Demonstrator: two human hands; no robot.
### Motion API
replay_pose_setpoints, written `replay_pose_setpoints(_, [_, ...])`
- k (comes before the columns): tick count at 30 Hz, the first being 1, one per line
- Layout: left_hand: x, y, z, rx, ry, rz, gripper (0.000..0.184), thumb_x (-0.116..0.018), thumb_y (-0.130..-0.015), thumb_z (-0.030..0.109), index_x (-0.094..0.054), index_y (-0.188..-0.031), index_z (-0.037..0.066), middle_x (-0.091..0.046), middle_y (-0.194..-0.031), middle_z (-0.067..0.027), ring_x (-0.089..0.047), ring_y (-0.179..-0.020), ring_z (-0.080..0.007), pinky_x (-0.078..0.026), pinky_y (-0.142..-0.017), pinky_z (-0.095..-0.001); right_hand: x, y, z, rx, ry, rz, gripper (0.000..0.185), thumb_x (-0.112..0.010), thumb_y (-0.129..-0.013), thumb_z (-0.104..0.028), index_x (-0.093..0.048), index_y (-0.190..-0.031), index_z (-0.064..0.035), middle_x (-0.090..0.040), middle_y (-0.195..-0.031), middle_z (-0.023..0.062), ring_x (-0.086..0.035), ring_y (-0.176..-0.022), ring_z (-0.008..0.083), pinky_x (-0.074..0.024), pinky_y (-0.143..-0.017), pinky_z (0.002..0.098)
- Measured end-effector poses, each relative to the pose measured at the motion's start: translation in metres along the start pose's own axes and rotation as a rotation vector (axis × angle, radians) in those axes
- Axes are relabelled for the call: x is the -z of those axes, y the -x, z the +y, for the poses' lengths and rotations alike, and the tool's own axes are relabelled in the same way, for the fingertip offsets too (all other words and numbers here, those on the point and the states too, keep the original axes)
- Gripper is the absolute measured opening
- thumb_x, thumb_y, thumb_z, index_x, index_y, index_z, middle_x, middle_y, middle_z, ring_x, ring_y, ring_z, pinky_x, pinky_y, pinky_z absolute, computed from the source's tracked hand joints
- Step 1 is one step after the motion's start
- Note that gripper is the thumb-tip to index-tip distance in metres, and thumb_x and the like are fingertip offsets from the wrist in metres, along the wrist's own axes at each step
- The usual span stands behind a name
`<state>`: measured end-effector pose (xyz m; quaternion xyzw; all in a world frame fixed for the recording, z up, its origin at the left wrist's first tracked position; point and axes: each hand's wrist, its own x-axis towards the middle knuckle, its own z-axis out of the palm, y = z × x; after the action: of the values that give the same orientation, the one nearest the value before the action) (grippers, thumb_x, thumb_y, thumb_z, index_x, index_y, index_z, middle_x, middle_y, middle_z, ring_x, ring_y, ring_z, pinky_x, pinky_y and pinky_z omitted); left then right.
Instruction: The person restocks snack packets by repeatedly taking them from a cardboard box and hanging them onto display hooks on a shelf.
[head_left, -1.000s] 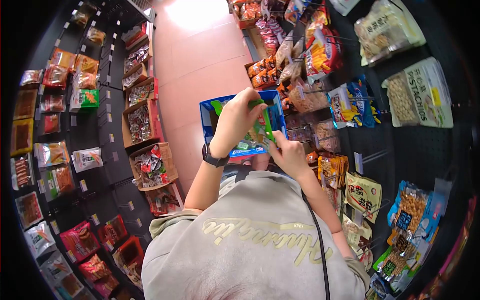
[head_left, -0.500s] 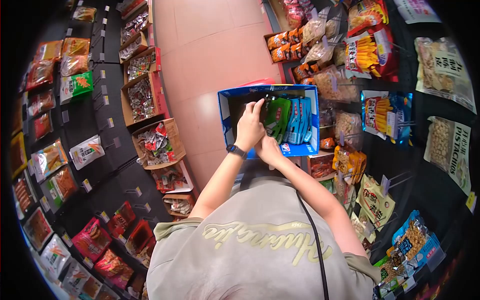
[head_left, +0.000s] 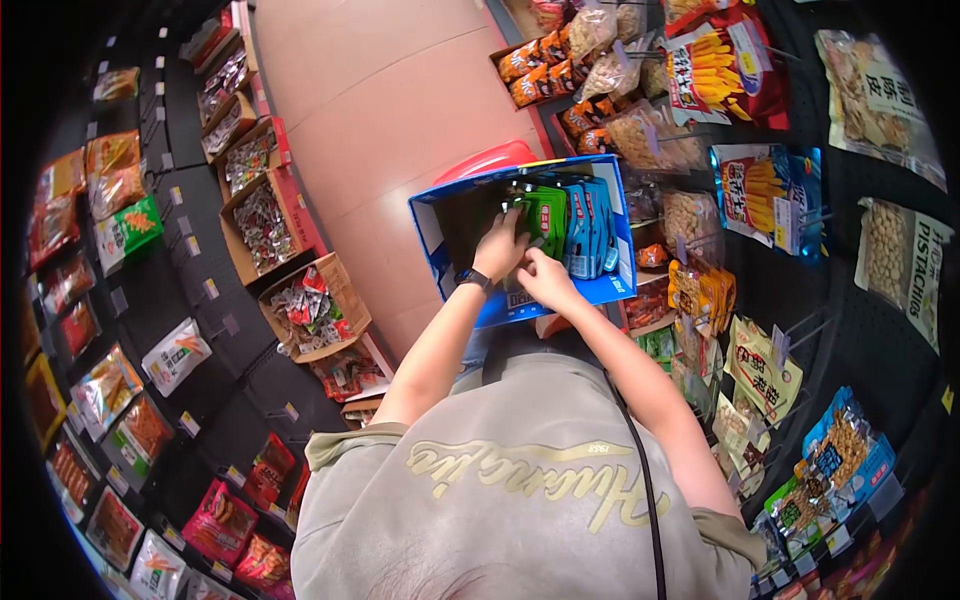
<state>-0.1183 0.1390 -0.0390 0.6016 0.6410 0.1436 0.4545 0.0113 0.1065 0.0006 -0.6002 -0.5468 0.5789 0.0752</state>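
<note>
A blue box stands open in front of my body. Green packets and light-blue packets are lined up along its right side. My left hand, with a dark band at the wrist, reaches into the box at the left edge of the green packets; its fingertips are partly hidden. Close beside it, my right hand is over the near part of the box, fingers curled by the green packets. Whatever either hand may hold is too small or hidden to make out.
Hanging snack bags and racks flank me on the right. Along the left run cardboard boxes of small packets and a dark shelf wall with bags. Something red lies behind the blue box, on the pink tiled floor.
The green packet held between my hands a second ago is no longer seen there. Both hands have gone down into the box, and the view has shifted, showing its packets more fully.
</note>
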Motion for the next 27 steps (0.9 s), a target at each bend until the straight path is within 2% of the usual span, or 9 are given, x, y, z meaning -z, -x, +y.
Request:
replay_pose_setpoints(1, [-0.002, -0.001, 0.004, -0.012, -0.028, 0.004, 0.046, -0.053, -0.082, 0.020, -0.043, -0.125, 0.006, -0.050, -0.113, -0.0235, -0.054, -0.098, -0.0400, -0.046, -0.081, -0.0449, 0.006, 0.008, 0.002, -0.147, -0.257, 0.036, 0.028, -0.060, -0.080, -0.018, -0.052, -0.099, 0.0010, -0.063, -0.072, 0.0137, -0.063, -0.060, 0.0212, -0.0509, -0.058, 0.0332])
replay_pose_setpoints(2, [-0.004, -0.002, 0.008, -0.023, -0.056, 0.007, 0.045, -0.053, -0.083, 0.025, -0.045, -0.123, 0.006, -0.051, -0.113, -0.0237, -0.054, -0.097, -0.0399, -0.046, -0.079, -0.0461, 0.015, 0.012, 0.011, -0.244, -0.381, 0.030, 0.029, -0.056, -0.085, -0.016, -0.048, -0.110, -0.0007, -0.061, -0.082, 0.0104, -0.063, -0.064, 0.0158, -0.0503, -0.051, 0.0265])
replay_pose_setpoints(3, [-0.008, -0.006, 0.008, -0.048, -0.090, 0.099, 0.044, -0.054, -0.085, 0.033, -0.049, -0.118, 0.005, -0.052, -0.112, -0.0207, -0.050, -0.104, -0.0369, -0.044, -0.084, -0.0447, 0.026, 0.021, 0.013, -0.292, -0.515, 0.157, 0.031, -0.055, -0.085, -0.015, -0.046, -0.112, -0.0003, -0.060, -0.088, 0.0131, -0.063, -0.062, 0.0170, -0.0510, -0.050, 0.0273])
replay_pose_setpoints(7, [0.002, -0.030, 0.047, -0.266, -0.118, 0.289, 0.034, -0.058, -0.079, 0.017, -0.054, -0.111, 0.006, -0.054, -0.106, -0.0137, -0.050, -0.096, -0.0322, -0.043, -0.082, -0.0429, 0.058, 0.057, 0.012, -0.433, -0.842, 0.488, 0.048, -0.051, -0.087, -0.010, -0.029, -0.129, -0.0002, -0.049, -0.113, 0.0197, -0.064, -0.068, 0.0198, -0.0528, -0.047, 0.0276])
replay_pose_setpoints(13, [-0.021, -0.064, 0.087, -0.362, -0.226, 0.188, 0.046, -0.060, -0.078, 0.014, -0.046, -0.120, 0.004, -0.054, -0.115, -0.0198, -0.045, -0.111, -0.0389, -0.037, -0.096, -0.0436, 0.051, 0.055, 0.032, -0.424, -0.633, 0.497, 0.057, -0.048, -0.087, -0.008, -0.018, -0.135, 0.0028, -0.045, -0.117, 0.0241, -0.066, -0.067, 0.0225, -0.0536, -0.044, 0.0300])
replay_pose_setpoints(16, [-0.040, -0.066, 0.092, -0.345, 0.093, 0.006, 0.053, -0.061, -0.077, 0.014, -0.040, -0.125, 0.003, -0.052, -0.116, -0.0218, -0.045, -0.110, -0.0410, -0.038, -0.094, -0.0433, 0.046, 0.045, 0.029, -0.495, -0.731, 0.514, 0.064, -0.045, -0.086, -0.004, -0.008, -0.138, 0.0022, -0.043, -0.120, 0.0244, -0.066, -0.068, 0.0241, -0.0547, -0.045, 0.0305])
replay_pose_setpoints(18, [-0.050, -0.070, 0.096, -0.355, 0.056, 0.031, 0.057, -0.064, -0.076, 0.016, -0.038, -0.124, 0.001, -0.052, -0.115, -0.0232, -0.048, -0.107, -0.0414, -0.039, -0.091, -0.0438, 0.049, 0.040, 0.022, -0.524, -0.790, 0.544, 0.066, -0.043, -0.085, -0.002, -0.005, -0.138, 0.0019, -0.039, -0.124, 0.0249, -0.066, -0.069, 0.0246, -0.0549, -0.046, 0.0306])
replay_pose_setpoints(22, [-0.056, -0.080, 0.095, -0.347, 0.078, 0.046, 0.054, -0.065, -0.073, 0.019, -0.041, -0.117, -0.001, -0.054, -0.110, -0.0235, -0.050, -0.103, -0.0395, -0.041, -0.089, -0.0432, 0.044, 0.028, 0.023, -0.475, -0.899, 0.737, 0.058, -0.042, -0.084, 0.001, -0.014, -0.134, 0.0031, -0.038, -0.124, 0.0254, -0.065, -0.073, 0.0238, -0.0539, -0.049, 0.0307])
replay_pose_setpoints(27, [-0.048, -0.083, 0.093, -0.313, 0.098, 0.004, 0.048, -0.065, -0.067, 0.019, -0.048, -0.107, 0.000, -0.057, -0.103, -0.0214, -0.052, -0.099, -0.0375, -0.041, -0.087, -0.0418, 0.040, 0.023, 0.020, -0.447, -0.775, 0.715, 0.034, -0.048, -0.085, -0.003, -0.039, -0.116, 0.0065, -0.051, -0.106, 0.0226, -0.065, -0.064, 0.0231, -0.0528, -0.042, 0.0311])
